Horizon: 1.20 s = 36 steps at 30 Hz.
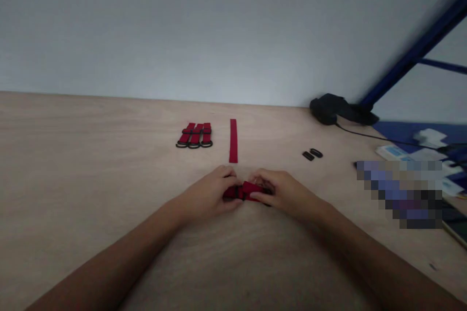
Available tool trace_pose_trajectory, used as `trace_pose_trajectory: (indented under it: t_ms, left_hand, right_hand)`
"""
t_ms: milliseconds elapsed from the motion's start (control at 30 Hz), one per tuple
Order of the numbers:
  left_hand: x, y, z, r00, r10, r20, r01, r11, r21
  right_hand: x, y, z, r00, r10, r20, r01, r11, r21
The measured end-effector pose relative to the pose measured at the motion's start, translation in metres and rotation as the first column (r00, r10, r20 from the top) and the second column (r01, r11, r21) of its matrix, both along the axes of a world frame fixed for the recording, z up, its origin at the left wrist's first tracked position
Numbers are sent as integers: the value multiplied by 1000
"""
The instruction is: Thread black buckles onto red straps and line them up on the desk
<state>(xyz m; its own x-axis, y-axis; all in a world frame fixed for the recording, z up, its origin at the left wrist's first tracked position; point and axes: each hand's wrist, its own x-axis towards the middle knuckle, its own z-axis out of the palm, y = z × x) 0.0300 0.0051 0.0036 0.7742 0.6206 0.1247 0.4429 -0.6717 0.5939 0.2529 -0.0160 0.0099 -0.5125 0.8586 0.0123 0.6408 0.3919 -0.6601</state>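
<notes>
Between my hands, low over the wooden table, is a red webbing strap [251, 189] with a dark buckle partly hidden by my fingers. My left hand [217, 189] pinches its left end, thumb below and fingers above. At the other end my right hand [279, 188] grips the folded red webbing, its thumb lying along the near side. Just beyond them a flat red strip [233, 141] lies lengthwise, pointing away from me. To its left rest three red straps [196, 133] side by side, fitted with black sliders and rings.
Two small black buckle pieces [313, 154] lie right of the strip. A black bag-like object [341, 109] with a cable sits against the wall at the back right. Papers [397, 152] and a pixelated item [404, 194] occupy the right side. A blue metal frame [419, 53] rises there.
</notes>
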Motion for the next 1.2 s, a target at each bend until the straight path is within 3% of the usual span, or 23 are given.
trace_pose_trajectory:
  t_ms: [200, 433, 867, 1200]
  left_hand:
    - [-2, 2, -2, 1000, -1, -23, 1, 1000, -30]
    - [0, 2, -2, 991, 82, 105, -72, 993, -88]
    - [0, 1, -3, 975, 92, 204, -18, 941, -338]
    - [0, -1, -2, 978, 3, 210, 61, 953, -295]
  right_hand:
    - [-6, -2, -4, 999, -44, -3, 44, 999, -9]
    - [-4, -1, -2, 973, -179, -148, 169, 983, -76]
    - [3, -1, -4, 948, -85, -308, -15, 951, -308]
    - [5, 0, 4, 951, 38, -308, -153, 921, -358]
